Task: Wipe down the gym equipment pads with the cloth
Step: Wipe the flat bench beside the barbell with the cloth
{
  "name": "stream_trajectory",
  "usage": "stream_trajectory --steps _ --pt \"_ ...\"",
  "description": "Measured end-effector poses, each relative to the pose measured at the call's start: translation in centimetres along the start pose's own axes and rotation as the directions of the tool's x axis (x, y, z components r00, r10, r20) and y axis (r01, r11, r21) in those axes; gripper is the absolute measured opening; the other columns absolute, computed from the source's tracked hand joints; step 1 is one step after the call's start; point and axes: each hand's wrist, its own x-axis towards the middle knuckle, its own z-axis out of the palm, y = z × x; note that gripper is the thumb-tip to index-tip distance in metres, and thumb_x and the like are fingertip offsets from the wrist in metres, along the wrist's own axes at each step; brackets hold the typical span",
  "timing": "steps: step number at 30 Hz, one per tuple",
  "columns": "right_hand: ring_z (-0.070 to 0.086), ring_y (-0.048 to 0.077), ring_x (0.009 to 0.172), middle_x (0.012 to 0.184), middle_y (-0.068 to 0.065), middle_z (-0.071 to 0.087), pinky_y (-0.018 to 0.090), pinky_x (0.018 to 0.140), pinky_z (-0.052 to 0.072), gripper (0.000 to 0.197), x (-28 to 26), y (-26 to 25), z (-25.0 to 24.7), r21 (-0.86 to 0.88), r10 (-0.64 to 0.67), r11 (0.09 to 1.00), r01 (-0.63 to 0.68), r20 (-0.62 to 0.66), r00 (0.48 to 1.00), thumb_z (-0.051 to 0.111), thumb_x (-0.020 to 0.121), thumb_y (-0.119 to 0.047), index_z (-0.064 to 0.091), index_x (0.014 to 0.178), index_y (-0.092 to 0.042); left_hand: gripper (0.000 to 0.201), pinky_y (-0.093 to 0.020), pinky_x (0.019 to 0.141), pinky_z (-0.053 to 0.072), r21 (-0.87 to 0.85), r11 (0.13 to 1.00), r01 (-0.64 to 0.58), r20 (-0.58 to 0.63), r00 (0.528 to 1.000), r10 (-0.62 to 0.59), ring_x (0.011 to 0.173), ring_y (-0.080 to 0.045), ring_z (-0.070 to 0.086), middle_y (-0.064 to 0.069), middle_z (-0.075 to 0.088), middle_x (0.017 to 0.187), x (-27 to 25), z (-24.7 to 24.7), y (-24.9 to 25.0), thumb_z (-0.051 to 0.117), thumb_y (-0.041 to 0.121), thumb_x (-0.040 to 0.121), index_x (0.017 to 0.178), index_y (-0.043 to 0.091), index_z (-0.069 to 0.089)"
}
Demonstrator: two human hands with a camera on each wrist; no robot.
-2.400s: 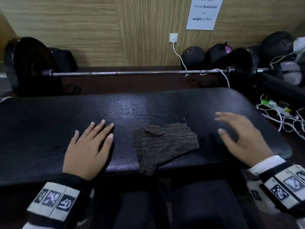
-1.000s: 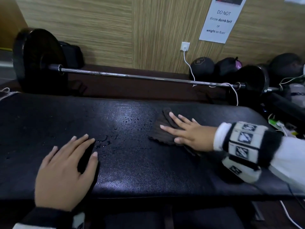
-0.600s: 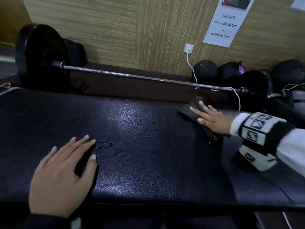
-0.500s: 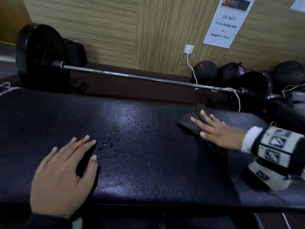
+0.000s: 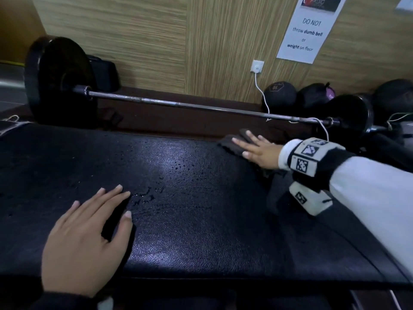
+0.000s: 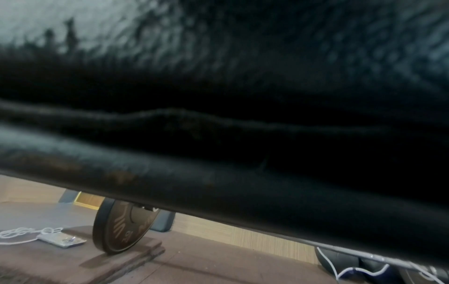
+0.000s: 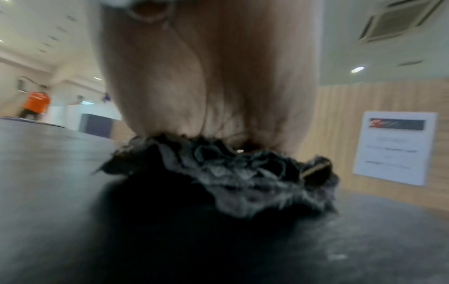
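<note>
A long black padded bench point(image 5: 201, 220) fills the head view, with water droplets near its middle. My right hand point(image 5: 254, 148) lies flat with straight fingers on a dark brown cloth point(image 5: 232, 143) at the pad's far edge, right of centre. In the right wrist view the palm point(image 7: 213, 76) presses on the crumpled cloth point(image 7: 230, 173). My left hand point(image 5: 89, 238) rests flat on the pad's near left part, fingers spread, holding nothing. The left wrist view shows only the dark pad edge point(image 6: 218, 182) up close.
A barbell point(image 5: 178, 105) with black plates point(image 5: 58, 83) lies behind the bench by the wood-panelled wall. Dark medicine balls point(image 5: 279, 93) and white cables point(image 5: 261, 95) sit at the far right. A paper notice point(image 5: 310, 30) hangs on the wall.
My right hand took the cloth from the near middle and has been sliding it over the pad; in the last half second it moved from mid-pad back to the far edge. The left hand stayed put.
</note>
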Motion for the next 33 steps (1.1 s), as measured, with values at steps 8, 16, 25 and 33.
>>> stream_trajectory --steps 8,16,25,33 --pt "-0.028 0.032 0.138 0.149 0.0 -0.033 0.045 0.116 -0.006 0.09 -4.8 5.0 2.7 -0.189 -0.05 0.979 0.072 0.12 0.992 -0.031 0.058 -0.075 -0.019 0.14 -0.04 0.042 -0.036 0.109 0.028 0.026 1.0 -0.001 -0.005 1.0 0.002 0.127 -0.007 0.046 0.013 0.058 0.131 -0.1 0.1 -0.1 0.042 0.042 0.083 0.116 0.028 0.065" --pt "-0.014 0.03 0.143 0.154 -0.004 -0.026 0.052 0.114 0.001 0.049 -6.2 -1.9 3.3 0.0 -0.121 0.993 0.121 0.049 0.991 0.022 0.098 -0.051 -0.007 0.136 -0.06 0.04 -0.041 0.106 0.034 0.046 0.999 -0.015 -0.013 1.0 0.016 0.125 -0.01 0.051 0.014 0.059 0.128 0.1 -0.2 -0.1 0.044 0.043 0.081 0.114 0.03 0.064" --pt "0.02 0.022 0.143 0.156 -0.001 0.017 0.028 0.112 0.014 0.05 -0.3 1.3 -0.2 0.124 -0.166 0.974 0.191 -0.184 0.969 0.044 0.099 -0.022 0.028 0.143 -0.038 0.039 -0.042 0.099 0.036 0.087 0.996 -0.021 0.054 0.998 0.016 0.125 -0.007 0.047 0.022 0.056 0.127 0.1 -0.6 -0.2 0.04 0.049 0.083 0.113 0.037 0.061" --pt "0.034 0.026 0.135 0.147 0.011 0.033 0.028 0.108 0.025 0.072 0.3 6.5 -1.0 0.313 0.028 0.949 0.035 -0.194 0.981 0.056 0.092 -0.011 0.013 0.149 -0.018 0.044 -0.034 0.099 0.043 0.044 0.998 -0.036 -0.033 0.999 0.038 0.114 -0.013 0.058 0.01 0.061 0.124 -0.3 -2.4 -2.5 0.042 0.046 0.085 0.116 0.024 0.065"
